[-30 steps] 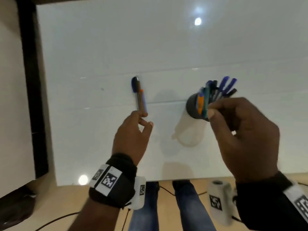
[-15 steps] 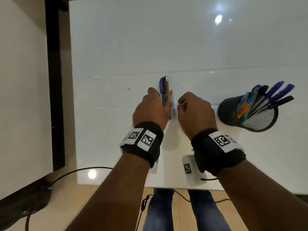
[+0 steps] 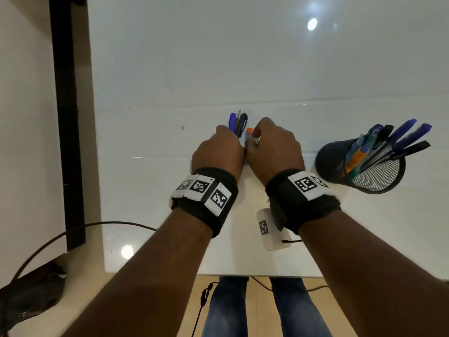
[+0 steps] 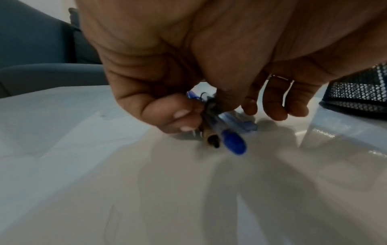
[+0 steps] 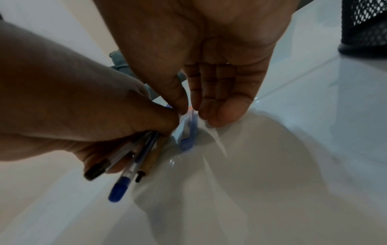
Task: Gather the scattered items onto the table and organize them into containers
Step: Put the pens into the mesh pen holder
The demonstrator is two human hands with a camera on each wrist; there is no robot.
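Black mesh pen cup [image 3: 379, 176] right of both hands, white table [image 3: 170, 69] beneath.

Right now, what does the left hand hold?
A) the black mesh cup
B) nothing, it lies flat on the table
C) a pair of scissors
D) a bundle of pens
D: the left hand has its fingers curled round a bundle of pens, with blue and black ends sticking out of the grip, while the mesh cup stands apart on the white table.
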